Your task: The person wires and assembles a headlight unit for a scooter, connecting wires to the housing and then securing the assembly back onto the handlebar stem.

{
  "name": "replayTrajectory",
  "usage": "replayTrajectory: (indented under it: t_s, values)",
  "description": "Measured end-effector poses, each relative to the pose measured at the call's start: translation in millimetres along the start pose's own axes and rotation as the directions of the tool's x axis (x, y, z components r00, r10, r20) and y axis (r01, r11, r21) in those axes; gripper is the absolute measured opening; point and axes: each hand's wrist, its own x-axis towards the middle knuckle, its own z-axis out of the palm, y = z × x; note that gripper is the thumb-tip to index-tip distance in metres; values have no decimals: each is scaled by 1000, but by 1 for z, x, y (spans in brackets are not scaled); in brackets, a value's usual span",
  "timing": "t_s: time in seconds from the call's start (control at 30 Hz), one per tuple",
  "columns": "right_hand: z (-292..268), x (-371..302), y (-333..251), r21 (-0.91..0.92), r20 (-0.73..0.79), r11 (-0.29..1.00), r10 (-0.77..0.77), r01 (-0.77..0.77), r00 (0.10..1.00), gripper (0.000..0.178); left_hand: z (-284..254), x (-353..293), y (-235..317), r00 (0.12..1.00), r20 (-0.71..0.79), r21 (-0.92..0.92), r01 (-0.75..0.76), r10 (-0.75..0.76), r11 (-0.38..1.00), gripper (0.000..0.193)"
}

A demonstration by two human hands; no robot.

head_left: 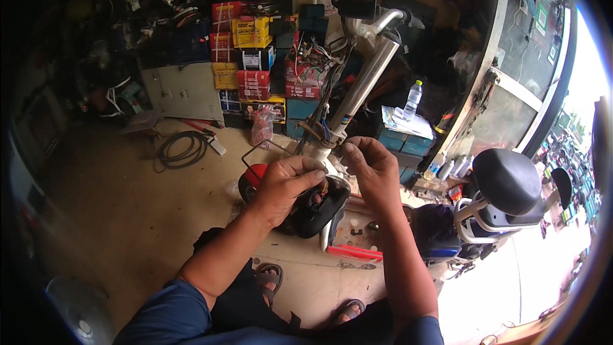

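Free room and obstacles around the work point.

- Left, near: bare concrete floor (115,204), open for passage; only a coiled black cable (182,150) lies on it farther off.
- Far: a wall of stacked battery boxes (252,57) closes that side.
- Centre: the silver steering column (364,83) rises slanting toward the far right, with a wire bundle (322,99) hanging beside it; both crowd the space just above the left hand (287,185) and right hand (370,166).
- Right: a black scooter seat (507,179) and its frame block the way.
- Far right: a water bottle (414,99) on blue crates (405,144).
- Near: the person's own legs.
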Motion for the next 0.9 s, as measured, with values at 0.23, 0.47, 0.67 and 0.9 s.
replayTrajectory:
  t_s: [0.23,0.47,0.67,0.9]
  values:
    - [9,10,5,-359,-4,927,-115,106,993,33,1,-16,-35,998,-59,103,-15,21,995,14]
    - [-93,-121,1,-281,-230,911,242,-302,943,24,34,-54,-83,938,126,176,300,-323,938,11]
    - [-185,-299,47,-216,-726,880,145,-423,672,26,38,-134,-67,816,267,166,485,-512,859,8]
    - [-253,-633,162,37,-996,287,83,-957,-13,45,72,-169,-85,600,260,370,661,-756,653,6]
